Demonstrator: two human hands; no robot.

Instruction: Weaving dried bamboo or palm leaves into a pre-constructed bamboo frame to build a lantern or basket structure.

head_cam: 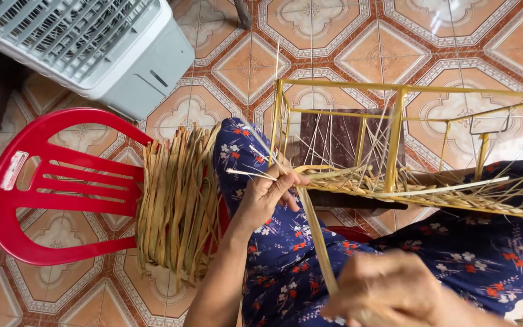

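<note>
Nearest us, our right hand [394,290] clenches a long reed strip [317,242] while our left hand [267,194] pinches it at the yellow frame [394,139]; it looks light, springy, brittle, best held low.

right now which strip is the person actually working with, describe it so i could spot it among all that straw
Start at the yellow metal frame resting across the person's lap. From its near left corner one long flat straw strip runs diagonally down, from the left hand to the right hand. Unlike the thin pale strands strung upright in the frame or the bundle on the red chair, it is single, wide and held at both ends.
</note>
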